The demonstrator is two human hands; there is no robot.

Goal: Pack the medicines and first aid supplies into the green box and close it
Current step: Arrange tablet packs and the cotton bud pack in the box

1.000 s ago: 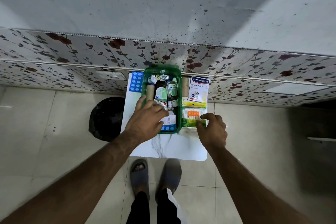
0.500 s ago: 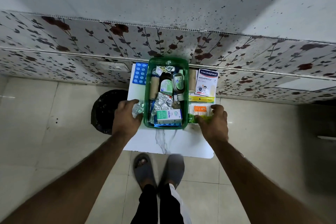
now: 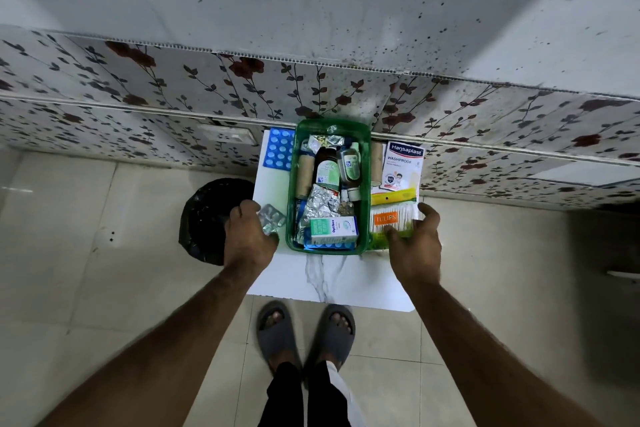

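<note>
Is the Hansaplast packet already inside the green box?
No, the Hansaplast packet lies on the white table just outside the green box, on its right side.

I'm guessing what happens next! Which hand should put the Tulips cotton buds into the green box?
Probably the right hand: it grips the Tulips cotton buds pack beside the green box, while the left hand is busy holding a blister strip.

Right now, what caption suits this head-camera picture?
Left hand holds a foil blister strip beside the green box; right hand grips the Tulips swab pack.
</note>
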